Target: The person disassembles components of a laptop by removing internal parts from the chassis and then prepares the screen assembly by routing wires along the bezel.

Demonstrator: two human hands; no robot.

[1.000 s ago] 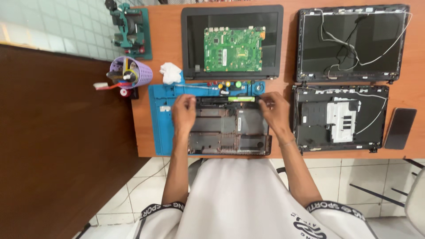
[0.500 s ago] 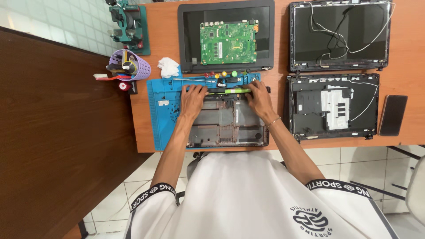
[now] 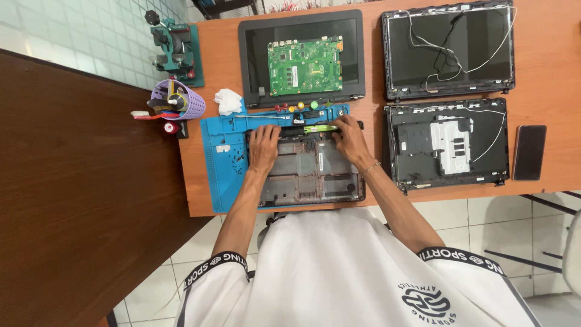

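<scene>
Resting on the far edge of the open laptop base [image 3: 308, 172], left hand [image 3: 264, 145] and right hand [image 3: 350, 138] lie flat — fingers loosely spread, gripping nothing — on the blue mat [image 3: 221, 163].

Room was pretty plain: white tiled floor [image 3: 200, 254], an orange wooden table [image 3: 544, 79] and a dark brown wooden counter [image 3: 72, 181] alongside it.
</scene>
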